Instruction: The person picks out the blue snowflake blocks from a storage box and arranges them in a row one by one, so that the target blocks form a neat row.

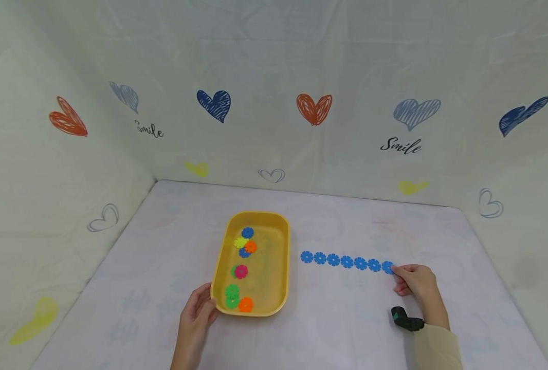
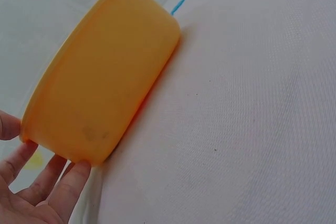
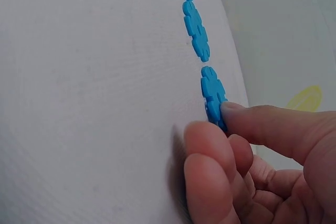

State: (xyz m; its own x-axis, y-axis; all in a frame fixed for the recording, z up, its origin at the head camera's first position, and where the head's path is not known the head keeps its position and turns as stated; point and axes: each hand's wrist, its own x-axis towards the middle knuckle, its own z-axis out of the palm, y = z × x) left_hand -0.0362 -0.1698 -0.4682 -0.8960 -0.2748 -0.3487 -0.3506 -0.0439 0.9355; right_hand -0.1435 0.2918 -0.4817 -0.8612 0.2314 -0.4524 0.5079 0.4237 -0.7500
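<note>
A yellow tray [image 1: 267, 272] stands on the table, left of a row of blue notched discs [image 1: 346, 262]. My left hand [image 1: 197, 312] grips the tray's near left corner. In the left wrist view, the thumb is at the rim and the fingers [image 2: 71, 187] lie against the outer wall. At the row's right end, my right hand [image 1: 415, 282] pinches the last blue notched disc [image 3: 213, 95] by its edge. The right wrist view shows the thumb on this disc, with a small gap between it and its neighbour.
Inside the tray lie several loose notched discs, among them a pink disc [image 1: 241, 272], an orange disc [image 1: 245, 305] and a green disc [image 1: 232, 291]. A black wrist camera [image 1: 408, 320] sits on the right wrist. Behind the table hangs a white heart-print curtain [image 1: 265, 144].
</note>
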